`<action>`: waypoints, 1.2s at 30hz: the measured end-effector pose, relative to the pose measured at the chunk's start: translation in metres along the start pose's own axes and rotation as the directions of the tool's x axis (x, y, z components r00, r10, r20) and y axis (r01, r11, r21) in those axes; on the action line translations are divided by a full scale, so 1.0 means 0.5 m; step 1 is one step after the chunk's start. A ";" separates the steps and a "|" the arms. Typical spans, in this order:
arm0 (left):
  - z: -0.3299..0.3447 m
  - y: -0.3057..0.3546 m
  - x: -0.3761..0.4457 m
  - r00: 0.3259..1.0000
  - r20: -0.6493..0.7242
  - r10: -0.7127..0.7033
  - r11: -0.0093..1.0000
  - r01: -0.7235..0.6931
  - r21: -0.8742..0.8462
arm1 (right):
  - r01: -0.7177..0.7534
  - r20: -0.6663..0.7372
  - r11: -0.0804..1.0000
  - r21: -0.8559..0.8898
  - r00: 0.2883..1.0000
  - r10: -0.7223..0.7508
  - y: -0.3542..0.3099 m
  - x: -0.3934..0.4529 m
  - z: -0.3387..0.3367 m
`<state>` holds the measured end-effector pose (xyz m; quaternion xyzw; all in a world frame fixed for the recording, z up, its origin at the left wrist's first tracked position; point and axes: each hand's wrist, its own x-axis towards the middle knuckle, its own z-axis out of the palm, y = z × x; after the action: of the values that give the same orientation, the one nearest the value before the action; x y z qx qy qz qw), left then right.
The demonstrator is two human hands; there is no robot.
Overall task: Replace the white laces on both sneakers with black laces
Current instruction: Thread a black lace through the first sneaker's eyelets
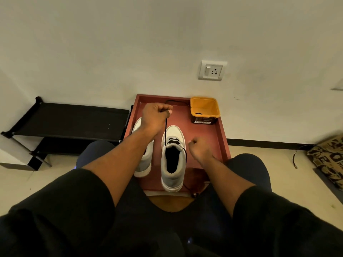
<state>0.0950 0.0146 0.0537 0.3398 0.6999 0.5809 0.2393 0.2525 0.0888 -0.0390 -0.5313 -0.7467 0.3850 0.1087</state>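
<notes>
- Closest to the camera are the person's knees in dark shorts, either side of a low reddish-brown bench (221,135) pushed up against the wall.
- Right sneaker (173,160), grey and white, sits near the bench's near edge, heel toward the person, toe pointing at the wall. A few eyelets already have black lace (165,130) crossed through them.
- Right hand (199,148) is curled into a fist just right of that sneaker's collar. A strand of the lace runs down the shoe's right side toward it, but honestly can't tell if it's actually pinching it.
- Left sneaker (145,154) is just beside the first one, near the bench's left edge, mostly hidden under the forearm.
- Left hand (156,113) is further out and raised, fingers pinched on the lace, which runs straight and taut down to the eyelets.
- More black lace lies loose by the far edge.
- Far right corner: a yellow-rimmed tub (204,110), open on top.
- Off the bench: a black shoe rack (70,119) to the left, a switch socket (212,70) on the wall.
</notes>
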 end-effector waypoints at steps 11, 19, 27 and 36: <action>-0.014 -0.001 0.000 1.000 -0.011 -0.021 1.000 0.021 -0.024 | -0.215 0.152 0.957 0.197 0.971 0.187 0.040 -0.012 0.064; -0.012 0.001 0.001 0.999 -0.030 -0.022 1.000 0.021 -0.006 | -0.357 0.397 0.874 0.330 0.893 0.215 -0.023 -0.027 -0.028; -0.006 0.027 -0.007 0.999 -0.029 0.018 1.000 -0.018 -0.003 | -0.130 0.395 0.838 0.531 0.912 -0.109 -0.181 -0.062 -0.175; -0.043 0.163 0.002 0.980 -0.095 0.177 0.977 -0.186 -0.107 | 0.169 0.300 0.760 0.627 0.848 -0.436 -0.366 -0.104 -0.332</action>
<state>0.0946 0.0092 0.1377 0.3631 0.6408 0.6535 0.1746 0.2388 0.0941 0.2127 -0.2430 -0.6759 0.6770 0.1602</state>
